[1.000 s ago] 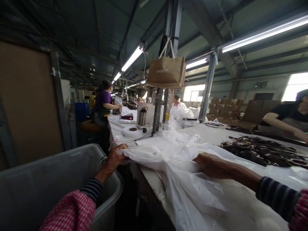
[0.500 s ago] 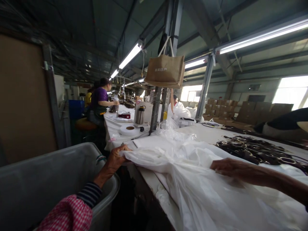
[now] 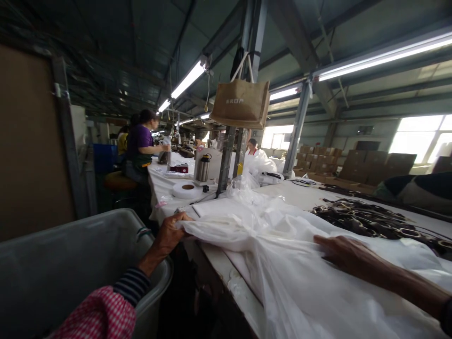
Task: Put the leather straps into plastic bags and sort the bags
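Note:
A large, thin white plastic sheet [image 3: 282, 263] lies crumpled over the near table edge and hangs down in front, its folds drawn together toward the left. My left hand [image 3: 173, 233] is closed around its gathered left edge, beside the table corner. On the right, my right hand [image 3: 342, 252] lies on top of the sheet with fingers stretched out; the undersides of the fingers are hidden. Beyond that hand, a pile of dark straps with metal rings [image 3: 367, 219] sits on the table, partly behind the sheet.
A grey plastic bin [image 3: 106, 235] stands left of the table. Farther back are a tape roll [image 3: 187, 189], a steel flask [image 3: 204, 168] and a metal post [image 3: 225, 160] with a brown bag [image 3: 240, 103] hanging on it. A co-worker [image 3: 141, 143] works at the far left.
My right hand has slid slightly across the sheet toward me. My left hand keeps its grip in nearly the same place. The view has turned slightly to the right.

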A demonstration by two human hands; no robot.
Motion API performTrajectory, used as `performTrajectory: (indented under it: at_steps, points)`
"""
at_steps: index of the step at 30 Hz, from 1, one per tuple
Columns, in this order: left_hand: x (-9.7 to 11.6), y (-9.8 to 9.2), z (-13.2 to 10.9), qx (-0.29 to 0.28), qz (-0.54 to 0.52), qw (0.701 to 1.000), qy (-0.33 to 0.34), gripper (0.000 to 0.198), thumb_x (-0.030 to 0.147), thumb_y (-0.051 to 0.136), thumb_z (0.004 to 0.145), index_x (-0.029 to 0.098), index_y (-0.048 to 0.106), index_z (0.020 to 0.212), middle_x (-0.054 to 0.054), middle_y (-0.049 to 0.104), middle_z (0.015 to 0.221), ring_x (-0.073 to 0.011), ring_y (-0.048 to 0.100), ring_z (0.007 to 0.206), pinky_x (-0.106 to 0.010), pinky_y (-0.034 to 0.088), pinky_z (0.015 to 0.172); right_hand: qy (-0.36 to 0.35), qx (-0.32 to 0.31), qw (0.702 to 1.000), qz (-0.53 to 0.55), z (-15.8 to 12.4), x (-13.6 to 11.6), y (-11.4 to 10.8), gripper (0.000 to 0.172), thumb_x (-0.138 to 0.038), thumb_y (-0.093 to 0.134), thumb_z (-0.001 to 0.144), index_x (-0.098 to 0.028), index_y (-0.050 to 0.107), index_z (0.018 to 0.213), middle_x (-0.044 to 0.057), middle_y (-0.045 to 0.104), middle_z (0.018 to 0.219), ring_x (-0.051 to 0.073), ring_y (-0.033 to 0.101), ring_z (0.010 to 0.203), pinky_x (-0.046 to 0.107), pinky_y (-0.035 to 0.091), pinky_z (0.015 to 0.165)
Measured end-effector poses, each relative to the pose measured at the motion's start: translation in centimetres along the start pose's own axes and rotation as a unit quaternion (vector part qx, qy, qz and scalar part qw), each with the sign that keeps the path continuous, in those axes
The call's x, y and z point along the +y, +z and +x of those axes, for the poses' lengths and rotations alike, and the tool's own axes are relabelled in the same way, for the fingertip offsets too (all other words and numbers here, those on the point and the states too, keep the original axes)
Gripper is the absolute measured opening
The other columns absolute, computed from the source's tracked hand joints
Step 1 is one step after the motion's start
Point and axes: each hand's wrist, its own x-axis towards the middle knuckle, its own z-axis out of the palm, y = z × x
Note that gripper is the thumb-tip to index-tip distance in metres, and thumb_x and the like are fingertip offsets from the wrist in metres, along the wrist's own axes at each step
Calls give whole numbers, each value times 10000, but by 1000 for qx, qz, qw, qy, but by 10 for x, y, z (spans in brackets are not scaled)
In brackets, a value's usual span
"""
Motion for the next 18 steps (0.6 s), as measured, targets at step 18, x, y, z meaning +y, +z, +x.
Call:
performTrajectory:
  at_steps: [18]
  points:
    - [5, 0, -21, 65, -5, 998, 25, 272, 401, 795, 637, 161, 671, 669, -55, 712, 759, -197, 656, 742, -238, 540, 659, -75, -62, 936, 339, 131, -143, 1, 291, -394, 671, 822, -170, 663, 637, 31, 673, 686, 159, 588, 661, 270, 420, 638]
